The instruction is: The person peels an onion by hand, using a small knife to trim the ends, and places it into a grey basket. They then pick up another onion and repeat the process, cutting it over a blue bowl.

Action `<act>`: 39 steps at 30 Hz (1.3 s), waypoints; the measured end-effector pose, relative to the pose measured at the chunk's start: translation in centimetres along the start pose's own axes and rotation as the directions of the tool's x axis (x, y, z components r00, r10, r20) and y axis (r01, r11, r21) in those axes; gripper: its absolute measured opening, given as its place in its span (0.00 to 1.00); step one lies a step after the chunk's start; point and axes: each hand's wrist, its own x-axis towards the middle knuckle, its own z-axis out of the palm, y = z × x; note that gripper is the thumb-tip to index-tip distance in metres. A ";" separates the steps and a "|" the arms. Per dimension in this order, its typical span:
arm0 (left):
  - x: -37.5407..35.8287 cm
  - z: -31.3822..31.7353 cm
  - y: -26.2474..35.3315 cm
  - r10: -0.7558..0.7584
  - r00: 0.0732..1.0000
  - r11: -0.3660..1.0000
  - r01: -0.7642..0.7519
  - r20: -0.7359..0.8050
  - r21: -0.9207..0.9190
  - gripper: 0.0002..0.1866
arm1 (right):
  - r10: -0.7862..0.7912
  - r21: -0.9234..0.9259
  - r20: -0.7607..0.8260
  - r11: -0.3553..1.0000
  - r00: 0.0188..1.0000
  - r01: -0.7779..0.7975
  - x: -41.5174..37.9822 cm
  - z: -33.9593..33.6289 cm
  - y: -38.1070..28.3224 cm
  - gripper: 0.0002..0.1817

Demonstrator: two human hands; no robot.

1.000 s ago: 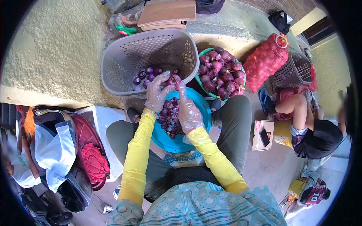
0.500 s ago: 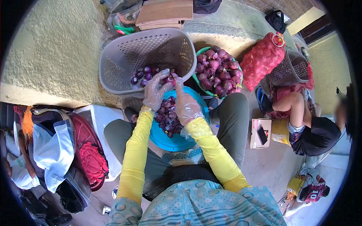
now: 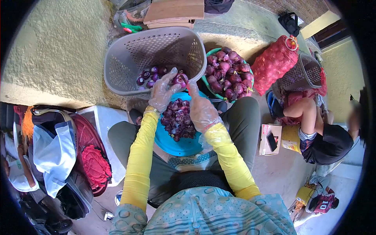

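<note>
My left hand [image 3: 161,94], in a clear plastic glove, grips a red onion [image 3: 180,80] over the near rim of the grey basket [image 3: 129,53]. Close against the onion's right side is my right hand [image 3: 202,109], also gloved, its fingers closed round something small and reddish that I cannot make out clearly. Several peeled purple onions [image 3: 150,84] lie in the bottom of the basket. Beneath my hands, a blue basin [image 3: 166,143] holds dark onion skins [image 3: 178,119]. To the right, unpeeled red onions [image 3: 235,77] fill a green-rimmed basket.
A red mesh sack [image 3: 274,64] leans near another grey basket [image 3: 301,72] at the right. A seated person [image 3: 329,143] is beside a box [image 3: 270,139] with a phone on it. Another person [image 3: 323,201] sits lower right. Bags [image 3: 56,156] lie at left.
The onion shows more fully between my hands. My right hand has shifted slightly right and down, away from my left. The view has moved slightly.
</note>
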 end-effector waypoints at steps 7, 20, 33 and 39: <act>-0.1 -0.3 0.9 -0.032 0.998 0.995 0.036 0.047 -0.089 0.33 | -0.057 0.140 -0.088 0.988 0.994 0.069 0.4 0.6 1.4 0.30; 0.2 -0.7 0.0 0.043 0.995 0.993 -0.033 0.092 -0.114 0.31 | -0.094 0.008 -0.110 0.995 0.989 0.096 -0.9 -2.0 2.2 0.27; 3.2 -1.7 -1.0 -0.015 0.913 0.888 0.199 0.407 -0.414 0.33 | -0.311 0.128 -0.224 0.930 0.924 0.344 2.8 -5.6 9.2 0.16; 3.8 -1.7 -0.2 -0.183 0.872 0.810 0.395 0.454 -0.433 0.30 | -0.152 0.309 -0.176 0.930 0.973 0.201 4.8 -4.4 10.0 0.18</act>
